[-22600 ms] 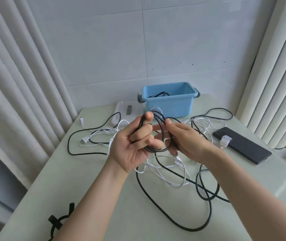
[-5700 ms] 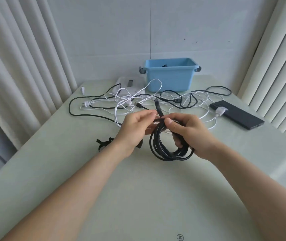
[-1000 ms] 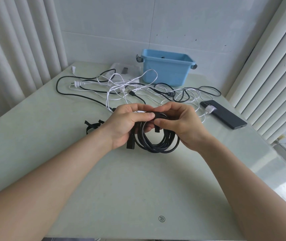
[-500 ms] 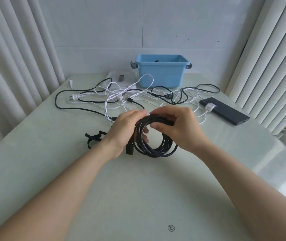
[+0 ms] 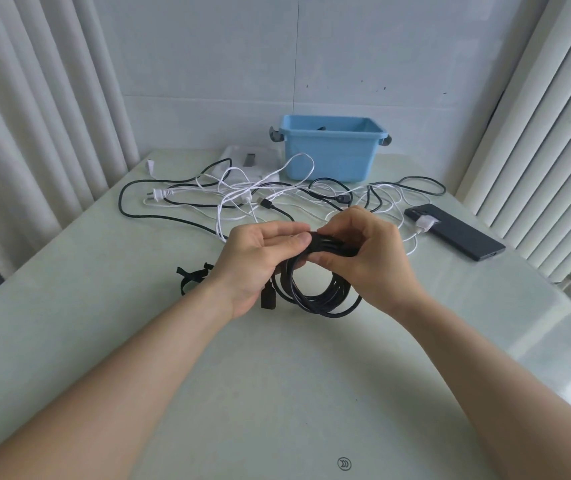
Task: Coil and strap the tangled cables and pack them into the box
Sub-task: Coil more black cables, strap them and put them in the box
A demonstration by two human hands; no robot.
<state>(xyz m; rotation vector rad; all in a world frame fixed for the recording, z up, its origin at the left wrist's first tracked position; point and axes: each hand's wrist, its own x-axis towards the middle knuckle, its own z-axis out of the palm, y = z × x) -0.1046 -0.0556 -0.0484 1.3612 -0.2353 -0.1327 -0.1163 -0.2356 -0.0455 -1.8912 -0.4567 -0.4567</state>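
The coil [image 5: 315, 292], round loops of smooth black cable, hung just over the middle of the bench [image 5: 277, 393], held at its top by both hands. Fingers of the left hand [image 5: 256, 261] pinched the bundled strands. Those of the right hand [image 5: 370, 258] curled round a flat black strap [image 5: 332, 245] wrapped there. Strapping looked nearly done, and next the coil would need carrying to the blue plastic box [image 5: 329, 157] behind. Limp white and black cables [image 5: 242, 199] lay tangled between, with spare straps [image 5: 190, 275] at left and a slab-like phone [image 5: 454, 232] at right.
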